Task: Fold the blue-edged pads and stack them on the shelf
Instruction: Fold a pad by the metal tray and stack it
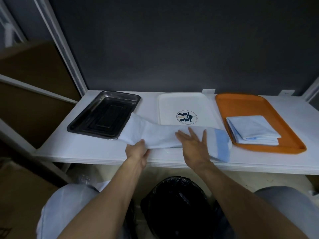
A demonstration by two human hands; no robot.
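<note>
A long white pad with a blue edge point(160, 135) lies folded lengthwise across the front of the white shelf point(96, 152), its blue band at the right end near the shelf's edge. My left hand point(137, 150) pinches the pad's near edge at its middle. My right hand point(193, 144) lies flat on the pad with fingers spread, pressing it down. A stack of folded pads point(252, 130) rests on the orange tray point(241, 102) to the right.
A dark metal tray point(105, 114) sits at the left of the shelf, its corner under the pad's left end. A white tray with a round logo point(183, 106) stands behind the pad. A black-lined bin point(176, 204) is below, between my knees. Cardboard boxes stand at left.
</note>
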